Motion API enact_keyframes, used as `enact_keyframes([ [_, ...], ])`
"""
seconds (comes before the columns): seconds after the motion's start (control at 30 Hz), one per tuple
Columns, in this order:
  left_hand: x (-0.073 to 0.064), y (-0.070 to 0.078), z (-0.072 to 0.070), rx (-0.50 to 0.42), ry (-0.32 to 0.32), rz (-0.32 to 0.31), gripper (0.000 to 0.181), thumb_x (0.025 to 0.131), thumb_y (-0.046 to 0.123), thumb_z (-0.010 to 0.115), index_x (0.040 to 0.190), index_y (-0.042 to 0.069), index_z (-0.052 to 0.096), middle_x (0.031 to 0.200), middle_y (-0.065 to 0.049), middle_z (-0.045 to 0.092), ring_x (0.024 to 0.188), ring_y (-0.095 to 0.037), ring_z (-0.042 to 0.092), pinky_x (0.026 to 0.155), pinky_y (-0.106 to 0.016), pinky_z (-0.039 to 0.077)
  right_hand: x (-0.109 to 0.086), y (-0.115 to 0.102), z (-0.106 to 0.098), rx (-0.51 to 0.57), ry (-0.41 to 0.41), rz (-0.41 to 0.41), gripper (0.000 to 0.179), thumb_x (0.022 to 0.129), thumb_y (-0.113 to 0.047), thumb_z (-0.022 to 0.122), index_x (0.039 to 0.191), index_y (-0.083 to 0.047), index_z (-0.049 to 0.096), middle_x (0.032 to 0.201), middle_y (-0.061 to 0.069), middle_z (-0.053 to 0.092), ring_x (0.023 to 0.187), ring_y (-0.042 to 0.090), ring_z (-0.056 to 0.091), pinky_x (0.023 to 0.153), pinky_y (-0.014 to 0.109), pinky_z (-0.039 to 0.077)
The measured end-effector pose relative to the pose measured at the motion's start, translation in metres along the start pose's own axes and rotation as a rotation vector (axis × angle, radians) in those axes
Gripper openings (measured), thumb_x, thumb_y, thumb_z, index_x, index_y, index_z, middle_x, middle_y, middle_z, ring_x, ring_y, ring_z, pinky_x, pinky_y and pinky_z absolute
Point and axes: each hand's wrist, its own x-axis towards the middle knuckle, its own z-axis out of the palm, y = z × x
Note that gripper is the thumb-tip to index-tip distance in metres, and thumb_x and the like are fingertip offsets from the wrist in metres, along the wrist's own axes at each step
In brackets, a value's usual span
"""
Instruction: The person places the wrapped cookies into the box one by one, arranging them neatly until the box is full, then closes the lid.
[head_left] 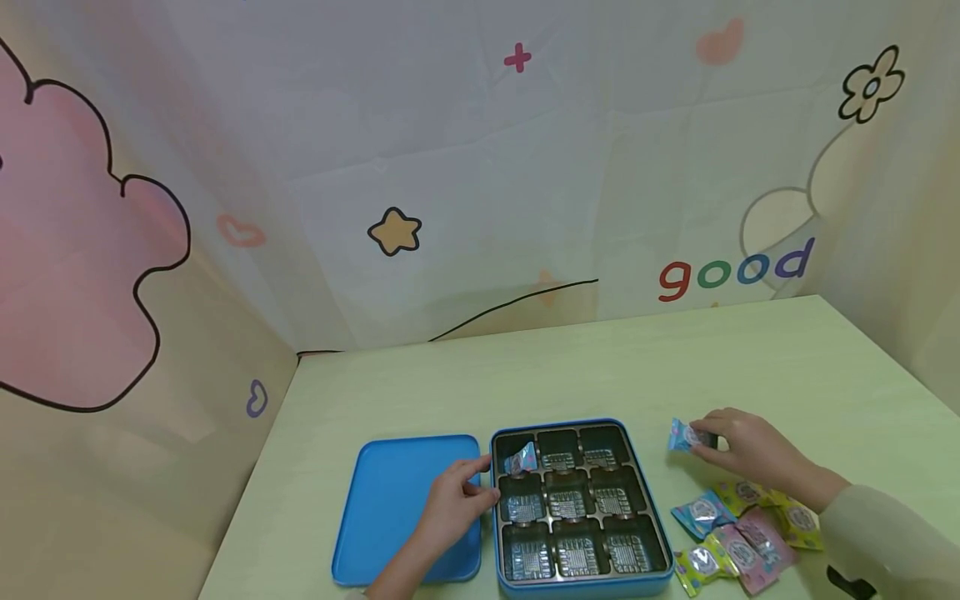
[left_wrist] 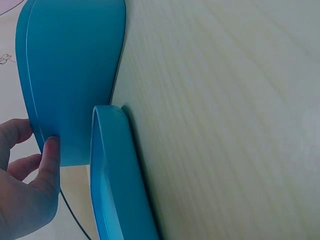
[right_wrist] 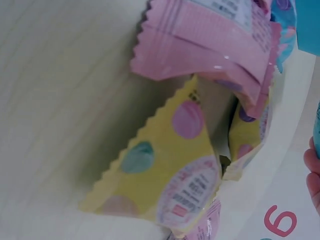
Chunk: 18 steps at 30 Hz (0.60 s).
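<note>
A blue tin [head_left: 498, 533] with a dark divided tray [head_left: 551, 525] stands on the table, a blue wrapped candy [head_left: 521, 458] in its far-left compartment. My left hand [head_left: 457, 500] touches the tin's left rim with thumb and fingertips; the left wrist view has the thumb [left_wrist: 50, 155] against the tin's side wall [left_wrist: 75, 75]. Between thumb and fingers, my right hand [head_left: 742, 450] pinches another blue wrapped candy [head_left: 681, 435], held to the right of the tin. Only the fingertips of that hand [right_wrist: 313, 172] show at the right wrist view's edge.
A blue lid [head_left: 397, 500] lies left of the tin, partly behind my left forearm. Right of the tin is a pile of wrapped candies: blue [head_left: 703, 512], pink [head_left: 761, 537] and yellow [head_left: 798, 521]. A printed cloth wall [head_left: 465, 167] rises behind the table [head_left: 420, 387].
</note>
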Motion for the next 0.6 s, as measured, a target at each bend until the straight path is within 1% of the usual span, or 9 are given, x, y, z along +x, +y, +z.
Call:
enact_keyframes([
  [0.13, 0.0, -0.001, 0.0, -0.005, -0.002, 0.002, 0.049, 0.08, 0.013, 0.064, 0.125, 0.001, 0.049, 0.116, -0.018, 0.051, 0.078, -0.016, 0.061, 0.06, -0.021, 0.048, 0.003, -0.002, -0.002, -0.001, 0.003, -0.002, 0.029, 0.072, -0.024, 0.072, 0.092, -0.003, 0.068, 0.086, 0.005, 0.065, 0.078, 0.022, 0.06, 0.066, 0.034, 0.05],
  [0.4, -0.001, 0.001, -0.001, -0.013, -0.017, 0.004, 0.05, 0.08, 0.013, 0.064, 0.125, 0.0, 0.049, 0.117, -0.019, 0.05, 0.078, -0.017, 0.062, 0.06, -0.022, 0.048, 0.008, -0.007, -0.004, -0.004, 0.045, -0.031, 0.029, 0.071, -0.024, 0.072, 0.092, -0.004, 0.068, 0.085, 0.003, 0.064, 0.077, 0.019, 0.06, 0.065, 0.033, 0.05],
  [0.6, -0.001, 0.002, -0.001, -0.016, -0.009, 0.008, 0.05, 0.079, 0.013, 0.065, 0.125, 0.001, 0.049, 0.116, -0.018, 0.051, 0.078, -0.017, 0.062, 0.06, -0.021, 0.048, 0.011, -0.01, -0.002, -0.028, 0.11, -0.094, 0.028, 0.068, -0.022, 0.074, 0.09, -0.005, 0.069, 0.084, 0.003, 0.065, 0.076, 0.018, 0.06, 0.064, 0.033, 0.051],
])
